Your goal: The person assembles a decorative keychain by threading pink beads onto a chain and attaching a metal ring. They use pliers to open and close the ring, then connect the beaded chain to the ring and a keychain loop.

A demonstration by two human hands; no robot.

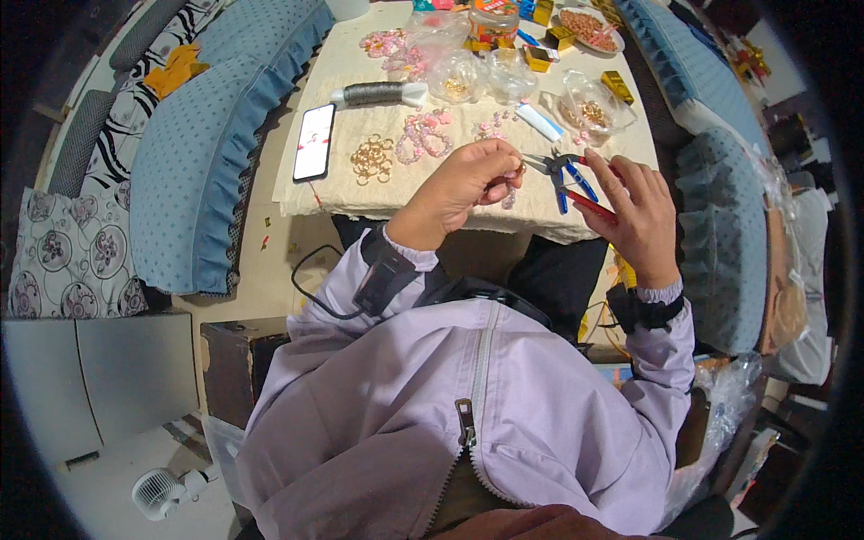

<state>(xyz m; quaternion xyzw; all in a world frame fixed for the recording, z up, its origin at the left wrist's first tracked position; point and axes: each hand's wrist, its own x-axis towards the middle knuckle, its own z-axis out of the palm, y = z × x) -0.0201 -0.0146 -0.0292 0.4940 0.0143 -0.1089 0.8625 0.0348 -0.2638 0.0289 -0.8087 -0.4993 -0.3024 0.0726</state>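
Observation:
My left hand (463,189) is closed in a pinch at the table's near edge, with a short strand of pale pink and lilac beads (509,199) hanging below the fingertips. Something small and gold-coloured shows at the pinch, too small to make out fully. Red-handled pliers (594,209) are in my right hand (643,211), their jaws pointing left and meeting the left fingertips. Beneath them, a blue-handled tool (581,183) lies on the cloth. Left of my left hand are a pile of gold rings (372,160) and a pink beaded loop (423,137).
A lit phone (314,144) lies at the table's left, near a spool of grey cord (373,94). Bags of gold findings (589,112), a white-blue tube (540,122), a clear jar (493,22) and a plate of nuts (589,30) stand farther back. Blue-covered sofas (216,153) flank the table.

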